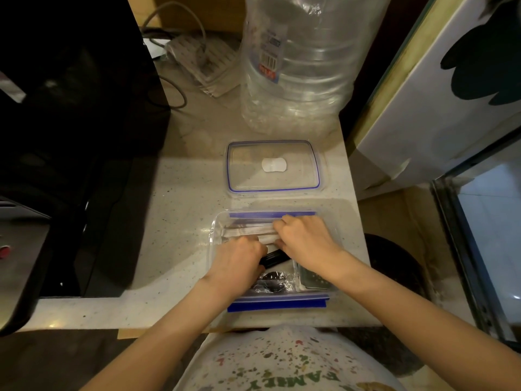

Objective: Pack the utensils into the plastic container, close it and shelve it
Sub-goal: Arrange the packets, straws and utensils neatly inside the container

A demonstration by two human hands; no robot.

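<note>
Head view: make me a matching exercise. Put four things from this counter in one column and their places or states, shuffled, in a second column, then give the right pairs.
Things:
1. lid
2. plastic container
3. large clear bottle
4. power strip

Places or states:
A. stands upright at the back of the counter, behind the lid
B. lies flat on the counter, off the container
C. open, with both hands inside it
D. lies at the back left, a cable plugged into it

Pairs: 1-B, 2-C, 3-A, 4-D
</note>
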